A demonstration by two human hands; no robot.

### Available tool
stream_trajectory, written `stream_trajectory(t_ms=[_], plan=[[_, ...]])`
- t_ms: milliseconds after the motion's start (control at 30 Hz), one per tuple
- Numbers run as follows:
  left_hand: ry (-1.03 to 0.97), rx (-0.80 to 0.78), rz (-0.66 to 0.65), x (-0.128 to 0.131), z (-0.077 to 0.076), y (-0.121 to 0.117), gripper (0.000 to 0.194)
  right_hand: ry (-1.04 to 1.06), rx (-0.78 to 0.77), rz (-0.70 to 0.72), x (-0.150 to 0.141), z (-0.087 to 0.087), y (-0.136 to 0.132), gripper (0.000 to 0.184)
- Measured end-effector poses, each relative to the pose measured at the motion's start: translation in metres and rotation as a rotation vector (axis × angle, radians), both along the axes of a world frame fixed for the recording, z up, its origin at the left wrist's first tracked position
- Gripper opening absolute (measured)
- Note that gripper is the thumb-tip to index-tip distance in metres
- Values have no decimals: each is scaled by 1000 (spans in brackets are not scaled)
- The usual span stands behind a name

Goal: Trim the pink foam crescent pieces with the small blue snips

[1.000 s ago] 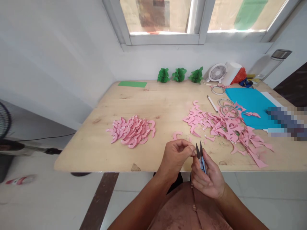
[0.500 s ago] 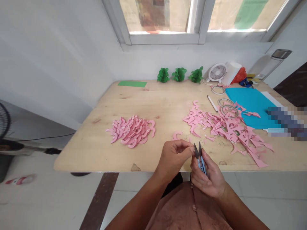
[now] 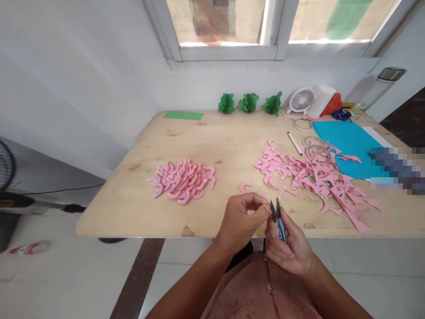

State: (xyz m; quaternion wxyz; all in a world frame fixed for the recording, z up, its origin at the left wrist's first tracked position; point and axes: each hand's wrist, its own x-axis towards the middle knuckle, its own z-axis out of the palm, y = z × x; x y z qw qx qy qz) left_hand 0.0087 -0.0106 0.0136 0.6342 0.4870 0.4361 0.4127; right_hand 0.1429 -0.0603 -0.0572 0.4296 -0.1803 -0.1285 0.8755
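- Head view, far left first: a floor fan (image 3: 5, 170) stands off the bench, and a green sheet (image 3: 183, 115) lies at the far left corner of the bench (image 3: 133, 208)
- On the bench's left half sits a tidy heap of pink crescents (image 3: 183, 180), well apart from both hands
- Three green paper balls (image 3: 248, 103) line the far edge against the wall
- One loose pink crescent (image 3: 245, 186) lies just beyond the left hand (image 3: 241, 219); that hand is pinched shut, thumb and fingertips together on something too small to make out, likely a paper scrap
- Right hand (image 3: 288, 248) is wrapped around small blue-handled snips (image 3: 278, 219), blades pointing up and slightly parted, tips right beside the left fingertips
- Against the pictures half a second and a second back, both hands sit in nearly the same place at the near bench edge; only the blade gap shifts a little, so the trimming looks to be mid-snip rather than finished
- Further right spreads a loose litter of pink offcuts (image 3: 315, 177), with a white pen (image 3: 294, 143) and wire rings (image 3: 317, 150) at its far side
- A blue sheet (image 3: 348, 144) and a small white fan (image 3: 301, 100) fill the far right corner
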Motion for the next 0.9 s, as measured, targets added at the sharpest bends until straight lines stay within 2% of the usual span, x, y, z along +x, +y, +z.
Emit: stream_trajectory(t_ms=[233, 567, 900], plan=[[-26, -1, 22, 2, -1, -3, 9, 198, 74, 32, -7, 1, 1, 52], [-71, -62, 9, 3, 1, -2, 9, 272, 106, 40, -7, -3, -3, 59], [-133, -133, 46, 7, -1, -2, 8, 277, 119, 14, -8, -3, -3, 56]])
